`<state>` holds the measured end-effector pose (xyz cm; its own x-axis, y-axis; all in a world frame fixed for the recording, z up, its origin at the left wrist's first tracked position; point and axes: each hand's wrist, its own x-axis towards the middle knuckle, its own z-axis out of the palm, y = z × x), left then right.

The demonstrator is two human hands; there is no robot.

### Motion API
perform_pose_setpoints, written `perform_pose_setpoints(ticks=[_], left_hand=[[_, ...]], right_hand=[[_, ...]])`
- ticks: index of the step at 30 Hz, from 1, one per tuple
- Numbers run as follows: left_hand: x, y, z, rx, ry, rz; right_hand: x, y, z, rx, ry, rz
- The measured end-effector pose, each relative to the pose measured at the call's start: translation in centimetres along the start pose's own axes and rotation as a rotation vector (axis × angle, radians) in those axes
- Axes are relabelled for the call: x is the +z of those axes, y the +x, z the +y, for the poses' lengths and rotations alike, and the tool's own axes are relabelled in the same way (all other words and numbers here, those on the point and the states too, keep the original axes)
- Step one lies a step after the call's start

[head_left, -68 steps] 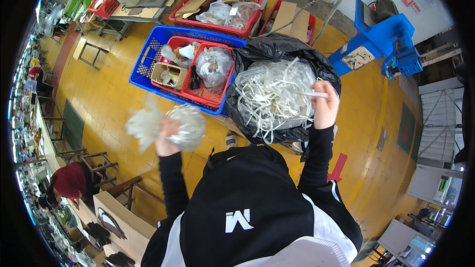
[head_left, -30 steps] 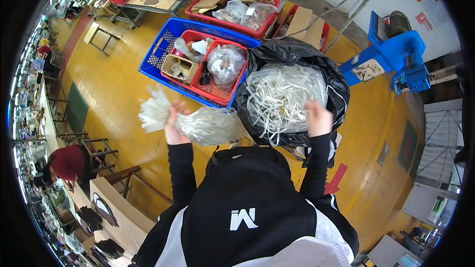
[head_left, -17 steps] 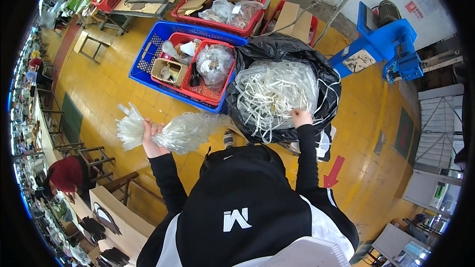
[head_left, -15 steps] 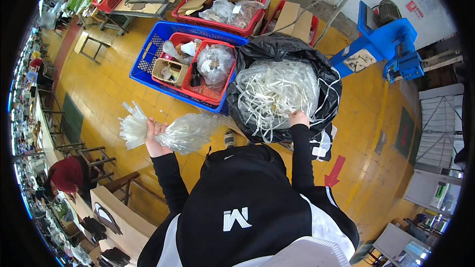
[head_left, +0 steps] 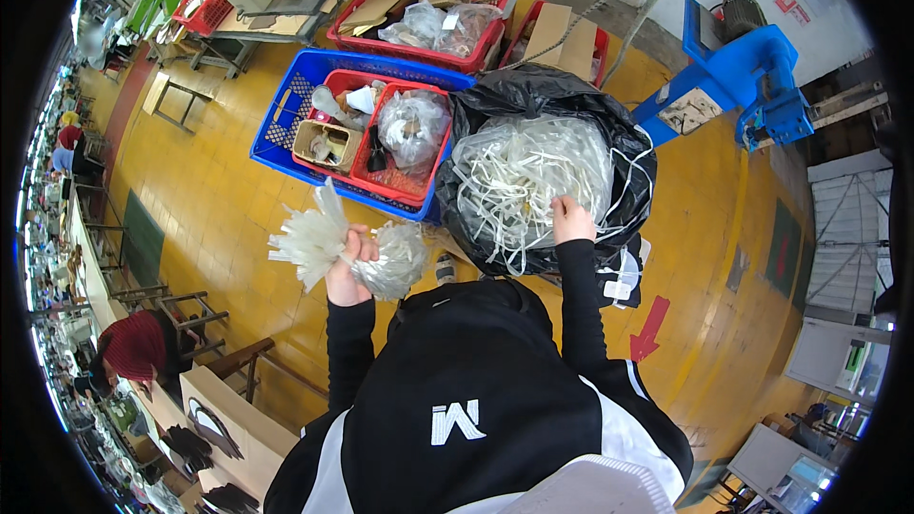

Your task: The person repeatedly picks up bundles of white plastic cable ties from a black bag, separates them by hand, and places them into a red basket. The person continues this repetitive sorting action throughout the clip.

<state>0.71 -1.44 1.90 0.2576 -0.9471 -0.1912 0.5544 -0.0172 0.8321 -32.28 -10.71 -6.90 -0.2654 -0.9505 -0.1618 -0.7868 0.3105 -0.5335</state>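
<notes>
My left hand is closed round the middle of a bundle of clear plastic strips. The strips fan out on one side of the fist, and the rest bunches up on the other. My right hand is over an open black plastic bag, its fingers pinched together at the edge of a heap of tangled white strips. Clear plastic sheeting lies in the bag with these strips. Whatever the right fingertips hold is too small to make out.
Beyond my left hand stands a blue crate with smaller red baskets inside. A red crate with cardboard and plastic bags is behind it. A blue machine stands right. At far left, a person bends by a table.
My left hand has moved right and slightly nearer with the plastic bundle, which now looks more bunched. My right hand has shifted slightly left and farther over the white strips.
</notes>
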Motion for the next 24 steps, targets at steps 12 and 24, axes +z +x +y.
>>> perform_pose_setpoints(ticks=[12,24], left_hand=[[-0.9,-0.1,0.6,-0.025,-0.055,0.017],[-0.4,-0.2,-0.2,-0.037,-0.051,-0.018]], right_hand=[[3.5,1.6,6.6,0.171,-0.280,-0.056],[-0.5,-0.9,-0.8,-0.271,0.143,0.154]])
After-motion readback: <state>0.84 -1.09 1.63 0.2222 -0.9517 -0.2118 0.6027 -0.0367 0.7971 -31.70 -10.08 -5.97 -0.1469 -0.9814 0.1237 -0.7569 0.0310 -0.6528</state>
